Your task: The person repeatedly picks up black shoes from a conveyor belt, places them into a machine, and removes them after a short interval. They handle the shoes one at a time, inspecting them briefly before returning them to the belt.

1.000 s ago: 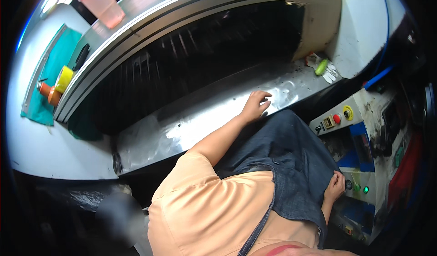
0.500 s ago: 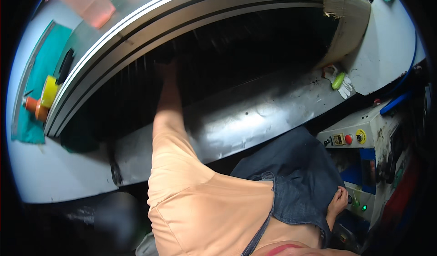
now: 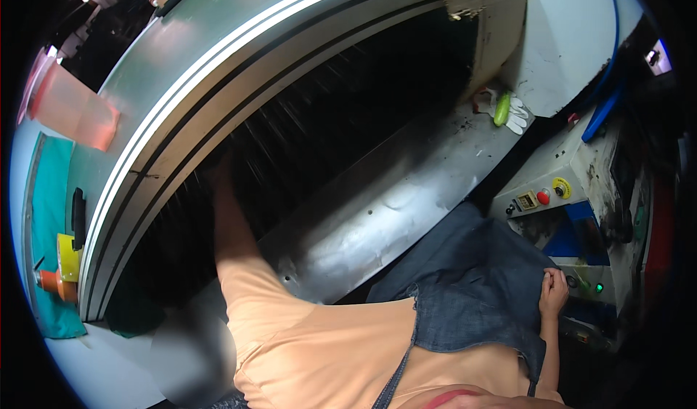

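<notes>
My left arm reaches into the dark, curved opening [image 3: 312,126] of a large machine. At its end my left hand [image 3: 222,168] sinks into shadow, so its fingers and anything in them are hidden. Low on the right, my right hand [image 3: 555,290] has its fingers curled together at the edge of a dark denim apron [image 3: 472,293]. Whether it pinches anything is not clear. Close beside it is the control box [image 3: 534,180], with a red button [image 3: 542,197] and, lower down, a lit green lamp [image 3: 599,288].
A dented metal ledge [image 3: 377,227] borders the opening. At its far right end lie a white glove [image 3: 517,115] and a green object [image 3: 502,109]. On the left are a pink translucent container [image 3: 72,104], a teal sheet [image 3: 51,191], and yellow [image 3: 67,258] and orange [image 3: 56,285] items.
The view has swung, so the machine appears rotated and shifted leftward. My left arm still reaches into the opening. My right hand stays by the control box, fingers still curled.
</notes>
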Demonstrator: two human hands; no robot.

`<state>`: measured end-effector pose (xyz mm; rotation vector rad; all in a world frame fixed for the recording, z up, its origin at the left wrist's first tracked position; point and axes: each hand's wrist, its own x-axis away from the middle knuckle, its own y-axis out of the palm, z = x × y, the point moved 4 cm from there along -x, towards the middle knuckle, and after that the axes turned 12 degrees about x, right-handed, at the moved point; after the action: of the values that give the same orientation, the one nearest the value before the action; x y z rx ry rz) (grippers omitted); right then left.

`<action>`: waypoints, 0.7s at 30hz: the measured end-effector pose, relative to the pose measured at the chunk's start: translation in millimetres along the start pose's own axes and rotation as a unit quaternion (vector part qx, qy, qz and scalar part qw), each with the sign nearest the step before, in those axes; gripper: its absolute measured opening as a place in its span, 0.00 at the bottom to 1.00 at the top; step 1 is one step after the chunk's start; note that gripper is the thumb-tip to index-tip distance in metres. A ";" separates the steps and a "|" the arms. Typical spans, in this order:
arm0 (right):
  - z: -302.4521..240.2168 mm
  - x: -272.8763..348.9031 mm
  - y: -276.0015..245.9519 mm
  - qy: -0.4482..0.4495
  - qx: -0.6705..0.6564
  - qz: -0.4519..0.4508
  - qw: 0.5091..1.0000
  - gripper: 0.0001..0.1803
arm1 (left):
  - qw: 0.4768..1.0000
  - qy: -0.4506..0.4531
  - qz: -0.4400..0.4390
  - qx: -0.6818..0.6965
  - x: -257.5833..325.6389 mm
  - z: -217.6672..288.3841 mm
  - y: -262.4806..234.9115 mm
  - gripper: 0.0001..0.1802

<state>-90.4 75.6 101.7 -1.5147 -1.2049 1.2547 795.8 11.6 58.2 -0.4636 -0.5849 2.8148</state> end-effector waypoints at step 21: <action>-59.2 0.9 -59.0 0.024 -0.812 -0.355 0.463 0.50 | 0.375 0.417 -0.812 0.163 518.0 346.6 12.3 0.57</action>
<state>-42.1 88.5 168.7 -1.5237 -2.8039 -1.0696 194.2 27.0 221.0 -0.5706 0.0023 0.4775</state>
